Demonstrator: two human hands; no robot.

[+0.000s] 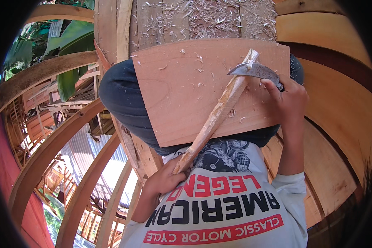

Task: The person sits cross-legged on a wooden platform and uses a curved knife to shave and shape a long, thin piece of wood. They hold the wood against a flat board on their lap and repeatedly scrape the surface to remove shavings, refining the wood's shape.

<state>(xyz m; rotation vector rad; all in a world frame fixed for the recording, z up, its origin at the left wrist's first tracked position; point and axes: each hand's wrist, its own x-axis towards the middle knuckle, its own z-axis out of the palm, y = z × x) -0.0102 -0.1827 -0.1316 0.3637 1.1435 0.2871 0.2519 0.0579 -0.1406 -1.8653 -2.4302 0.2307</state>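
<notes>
My left hand is closed round the near end of a long, roughly peeled wooden stick, close to my shirt. The stick slants up and to the right across a flat wooden board that lies over my crossed legs. In my right hand is a knife with a curved, dark metal blade; my fingers cover its handle. The blade lies across the stick near its far, pale end, where a curled shaving shows at the edge. Small shavings are scattered on the board.
Beyond the board, wooden planks are strewn with many pale shavings. Curved wooden slats run along the left, with corrugated metal sheets and banana-like leaves past them. Wide wooden panels stand at the right.
</notes>
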